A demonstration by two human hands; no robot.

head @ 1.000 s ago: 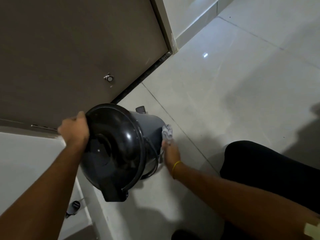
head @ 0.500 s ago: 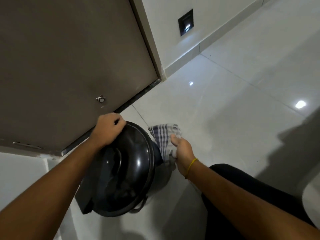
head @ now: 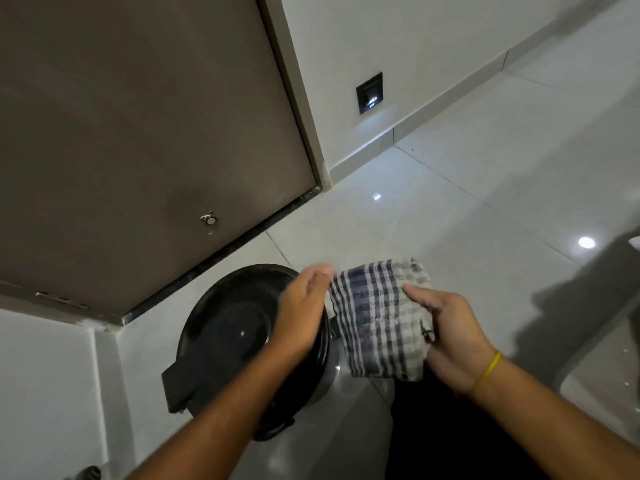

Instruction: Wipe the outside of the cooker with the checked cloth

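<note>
checked cloth (head: 379,317) between both hands

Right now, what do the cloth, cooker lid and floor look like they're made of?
Checked cloth: soft woven fabric, likely cotton; it drapes and creases between both hands.
Cooker lid: glossy black, hard, with a sharp highlight; plastic or coated metal, can't tell.
Floor: pale polished tile, grout lines, mirror-like light reflections.

right hand (head: 450,336) grips checked cloth (head: 379,317) | left hand (head: 304,306) over cooker (head: 235,334)
</note>
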